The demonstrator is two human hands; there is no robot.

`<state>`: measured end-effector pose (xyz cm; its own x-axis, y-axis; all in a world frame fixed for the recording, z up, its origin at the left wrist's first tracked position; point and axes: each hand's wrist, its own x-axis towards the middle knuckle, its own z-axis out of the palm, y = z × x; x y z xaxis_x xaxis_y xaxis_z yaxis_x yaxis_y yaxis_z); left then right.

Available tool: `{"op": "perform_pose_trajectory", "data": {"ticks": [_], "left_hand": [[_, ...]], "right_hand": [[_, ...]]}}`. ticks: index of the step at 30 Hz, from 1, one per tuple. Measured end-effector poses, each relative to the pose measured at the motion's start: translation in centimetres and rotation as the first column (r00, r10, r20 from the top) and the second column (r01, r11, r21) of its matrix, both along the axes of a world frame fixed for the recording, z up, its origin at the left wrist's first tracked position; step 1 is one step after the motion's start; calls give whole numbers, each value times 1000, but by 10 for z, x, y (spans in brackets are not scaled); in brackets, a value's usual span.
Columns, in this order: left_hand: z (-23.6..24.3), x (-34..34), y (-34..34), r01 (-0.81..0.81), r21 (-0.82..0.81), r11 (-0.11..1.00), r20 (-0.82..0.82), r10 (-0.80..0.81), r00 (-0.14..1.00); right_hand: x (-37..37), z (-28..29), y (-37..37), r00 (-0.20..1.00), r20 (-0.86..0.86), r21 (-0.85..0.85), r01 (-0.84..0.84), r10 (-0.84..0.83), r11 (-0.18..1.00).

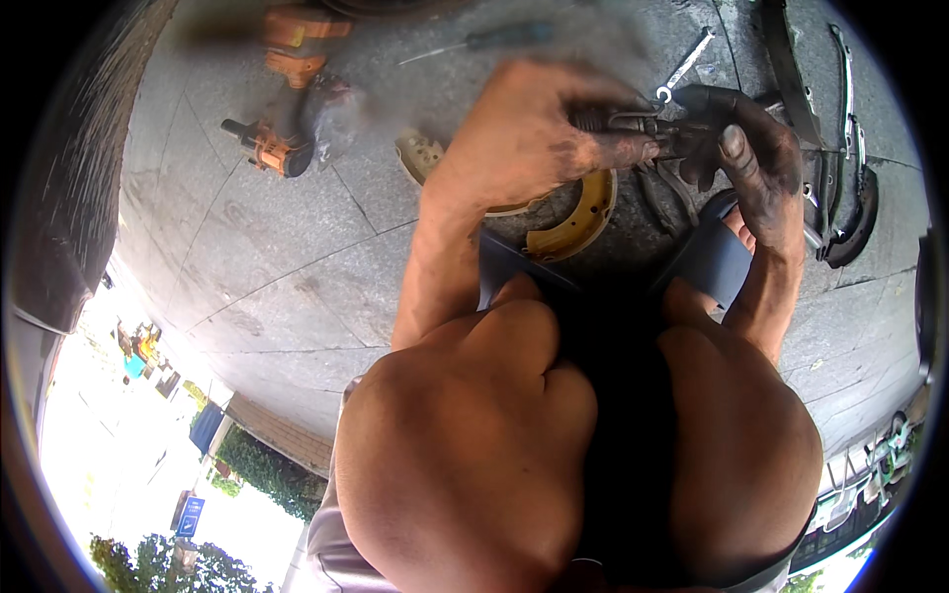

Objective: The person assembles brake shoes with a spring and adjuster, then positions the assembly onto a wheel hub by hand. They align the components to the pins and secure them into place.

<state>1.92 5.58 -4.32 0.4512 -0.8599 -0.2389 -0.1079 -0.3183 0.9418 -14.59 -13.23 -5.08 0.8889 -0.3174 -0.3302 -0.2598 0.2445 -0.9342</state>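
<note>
Both my hands meet over the floor in front of me. My left hand (539, 133) has its fingers closed on a small dark metal part (667, 138), greasy, with rod-like sections. My right hand (756, 163), blackened with grease, grips the same part from the other side, its thumb raised along it. The part is partly hidden by my fingers. Just beyond it a silver wrench (686, 64) reaches up from my hands' level in the picture; I cannot tell whether it touches them. Below lie a yellow curved brake shoe (568, 232) and dark bent metal pieces (667, 193).
Orange power tools (282, 148) and a screwdriver (474, 42) lie on the grey tiled floor (272, 267) at upper left. At right are more wrenches (847, 84) and a black curved shoe (855, 222). My sandalled feet (722, 262) flank the parts. A dark vertical surface (69, 168) borders the left.
</note>
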Motion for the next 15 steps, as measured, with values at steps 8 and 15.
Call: {"op": "perform_pose_trajectory", "data": {"ticks": [8, 15], "left_hand": [[-6, -1, 3, -11, -55, 998, -18, 10, 1000], [3, 1, -1, 19, 4, 1000, 37, -19, 999]], "right_hand": [[7, -11, 6, 951, 306, -138, -10, 53, 990], [-7, -10, -3, 997, 61, 21, -56, 55, 998]]}}
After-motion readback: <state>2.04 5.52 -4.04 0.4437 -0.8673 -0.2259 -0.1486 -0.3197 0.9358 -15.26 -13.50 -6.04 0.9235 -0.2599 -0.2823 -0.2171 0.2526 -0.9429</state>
